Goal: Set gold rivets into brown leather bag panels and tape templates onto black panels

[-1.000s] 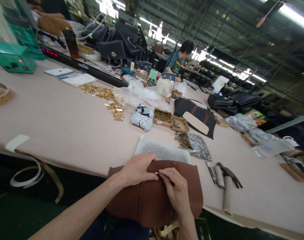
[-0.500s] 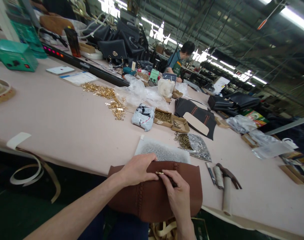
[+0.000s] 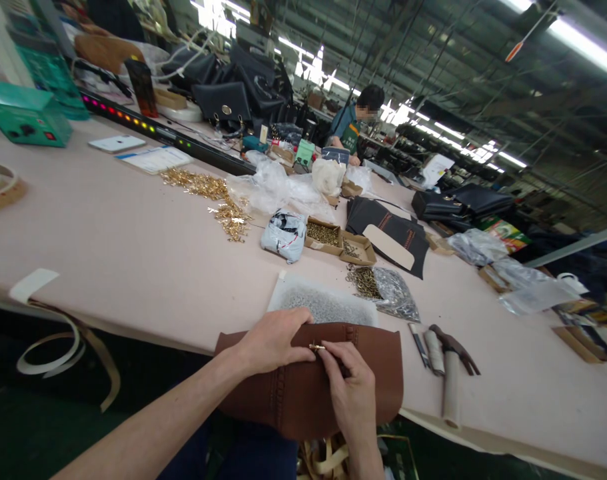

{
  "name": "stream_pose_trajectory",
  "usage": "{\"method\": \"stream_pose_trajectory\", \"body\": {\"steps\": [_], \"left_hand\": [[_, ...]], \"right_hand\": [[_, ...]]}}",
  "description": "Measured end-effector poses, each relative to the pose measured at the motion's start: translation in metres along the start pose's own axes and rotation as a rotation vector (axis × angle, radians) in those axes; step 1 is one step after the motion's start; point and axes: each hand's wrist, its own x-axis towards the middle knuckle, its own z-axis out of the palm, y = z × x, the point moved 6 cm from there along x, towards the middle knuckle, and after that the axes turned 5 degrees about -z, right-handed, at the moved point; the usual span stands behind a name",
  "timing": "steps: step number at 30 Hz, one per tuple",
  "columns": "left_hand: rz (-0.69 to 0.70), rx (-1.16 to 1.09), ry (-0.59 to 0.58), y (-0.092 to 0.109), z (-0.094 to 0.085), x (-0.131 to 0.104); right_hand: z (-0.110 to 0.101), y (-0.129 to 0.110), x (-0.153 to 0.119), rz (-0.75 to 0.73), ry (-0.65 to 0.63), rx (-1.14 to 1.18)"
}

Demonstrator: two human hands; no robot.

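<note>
A brown leather panel (image 3: 253, 400) with stitched, laced lines hangs over the table's front edge. My left hand (image 3: 276, 341) grips its upper part, fingers behind and thumb across the front. At the thumb tip a small gold metal fitting (image 3: 315, 347) lies against the leather. My right hand (image 3: 352, 380) pinches this fitting between thumb and forefinger, the other fingers curled. Its exact shape is too small to tell. Just behind the leather lies a flat clear bag (image 3: 323, 301) of small grey pieces.
Right of the leather lie a hammer (image 3: 452, 380) and a pen-like tool (image 3: 419, 345). Further back are small cardboard boxes of metal parts (image 3: 323, 233), a pile of gold fittings (image 3: 198, 183) and black leather panels (image 3: 408, 230). Another person (image 3: 353, 127) works at the far side.
My view has shifted slightly. The gold fitting has turned a little in my right fingers and shows more. Both hands keep nearly the same place on the leather.
</note>
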Motion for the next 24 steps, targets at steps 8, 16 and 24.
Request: {"method": "stream_pose_trajectory", "body": {"steps": [8,16,24], "left_hand": [[-0.031,0.042,-0.016,-0.001,0.001,0.001],[-0.043,0.000,-0.018,-0.003,0.000,0.002],[-0.062,-0.021,-0.017,-0.005,-0.001,0.004]], "right_hand": [[-0.005,0.002,0.016,0.072,-0.099,-0.023],[-0.008,0.002,0.029,0.134,-0.123,-0.062],[-0.009,-0.004,0.039,-0.020,-0.176,-0.266]]}}
